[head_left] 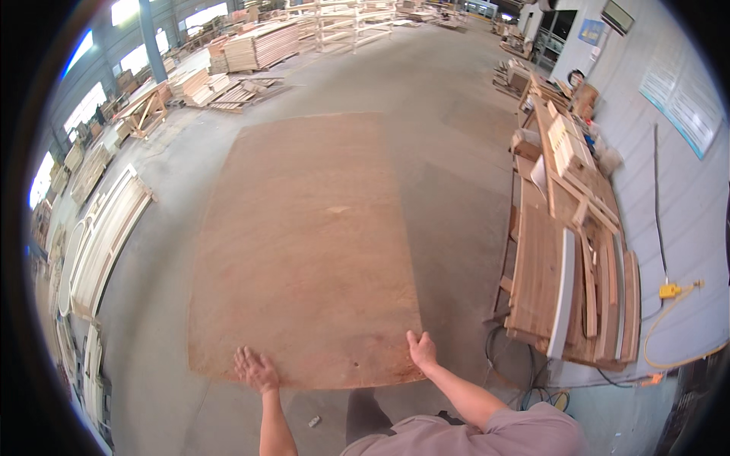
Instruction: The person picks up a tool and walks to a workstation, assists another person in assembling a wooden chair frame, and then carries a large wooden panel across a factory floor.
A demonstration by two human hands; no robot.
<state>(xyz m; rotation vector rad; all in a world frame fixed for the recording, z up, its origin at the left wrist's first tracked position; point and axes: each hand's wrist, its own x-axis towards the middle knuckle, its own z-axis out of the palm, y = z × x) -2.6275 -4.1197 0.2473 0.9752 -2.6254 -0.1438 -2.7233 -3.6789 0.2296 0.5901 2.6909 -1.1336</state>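
Note:
A large brown plywood sheet (312,243) stretches out in front of me, its near edge close to my body. My left hand (257,370) lies on its near edge toward the left corner, fingers spread over the top face. At the near right corner, my right hand (422,350) grips the side edge, thumb upward; its fingers are partly hidden. What supports the sheet underneath cannot be seen.
On the right, a workbench (525,281) carries wood strips and boards beside a pale wall. Cables (532,380) lie near its foot. Pale wooden frames (114,235) stand on the left, with lumber stacks (262,47) farther back. A small scrap (314,421) lies on the floor.

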